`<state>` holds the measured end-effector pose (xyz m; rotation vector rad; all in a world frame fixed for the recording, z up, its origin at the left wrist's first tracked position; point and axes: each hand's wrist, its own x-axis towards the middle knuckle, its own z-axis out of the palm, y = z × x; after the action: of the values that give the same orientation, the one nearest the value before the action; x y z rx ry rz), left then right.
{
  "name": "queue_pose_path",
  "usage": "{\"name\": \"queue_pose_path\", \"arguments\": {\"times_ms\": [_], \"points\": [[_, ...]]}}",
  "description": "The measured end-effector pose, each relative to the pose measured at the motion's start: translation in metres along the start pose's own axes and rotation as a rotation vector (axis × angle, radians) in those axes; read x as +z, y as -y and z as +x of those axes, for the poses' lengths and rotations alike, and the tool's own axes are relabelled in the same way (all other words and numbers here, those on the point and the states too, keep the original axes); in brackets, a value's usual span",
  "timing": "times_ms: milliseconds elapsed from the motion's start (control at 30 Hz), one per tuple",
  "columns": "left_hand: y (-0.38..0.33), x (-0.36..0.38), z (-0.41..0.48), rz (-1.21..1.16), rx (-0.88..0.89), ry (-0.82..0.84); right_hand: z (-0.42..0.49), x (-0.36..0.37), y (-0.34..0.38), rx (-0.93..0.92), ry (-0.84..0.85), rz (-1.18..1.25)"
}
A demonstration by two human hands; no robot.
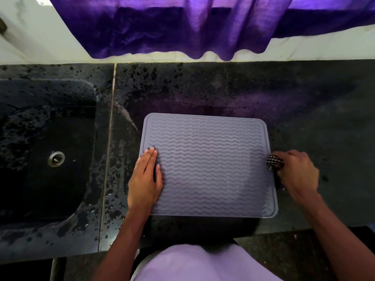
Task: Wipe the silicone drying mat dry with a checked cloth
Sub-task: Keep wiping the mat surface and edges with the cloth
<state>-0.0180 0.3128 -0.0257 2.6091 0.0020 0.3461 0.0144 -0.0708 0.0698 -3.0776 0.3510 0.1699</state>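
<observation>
Pinning mat (207,163) flat: left hand (145,179), fingers extended, empty. Right hand (297,172) fisted on checked cloth (274,161) just off fingertips, seemingly bunched; risk: grooves left wet.

Bare forearms; lilac garment (194,264) (apparently shirt).

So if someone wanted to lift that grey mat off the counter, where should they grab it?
Probably the near right corner of the silicone mat, coming from the right. The mat lies flat, but its raised rim there is bare and sits close to the counter's front edge. The left hand lies flat over the left edge, and the right hand holds the checked cloth at the right edge.
</observation>
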Motion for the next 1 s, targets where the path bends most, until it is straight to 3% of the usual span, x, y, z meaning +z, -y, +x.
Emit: {"name": "queue_pose_path", "arguments": {"times_ms": [133, 300, 433, 533, 800, 1000], "points": [[-0.001, 0.001, 0.000, 0.007, -0.013, 0.006, 0.004, -0.015, 0.007, 0.060, -0.047, 0.061], [0.001, 0.002, 0.000, 0.013, 0.000, 0.009, -0.004, -0.005, 0.077, -0.189, -0.076, 0.290], [0.001, 0.000, 0.000, 0.012, 0.006, 0.009, -0.012, 0.025, 0.109, -0.332, -0.041, 0.173], [0.000, -0.002, 0.001, 0.009, -0.001, 0.010, -0.008, 0.026, 0.089, -0.296, -0.051, 0.162], [-0.002, -0.005, 0.002, -0.071, -0.030, 0.008, 0.001, 0.006, 0.006, 0.008, -0.042, 0.069], [0.004, -0.016, -0.007, -0.139, -0.170, -0.055, -0.018, -0.006, 0.055, -0.113, -0.043, 0.181]]}}
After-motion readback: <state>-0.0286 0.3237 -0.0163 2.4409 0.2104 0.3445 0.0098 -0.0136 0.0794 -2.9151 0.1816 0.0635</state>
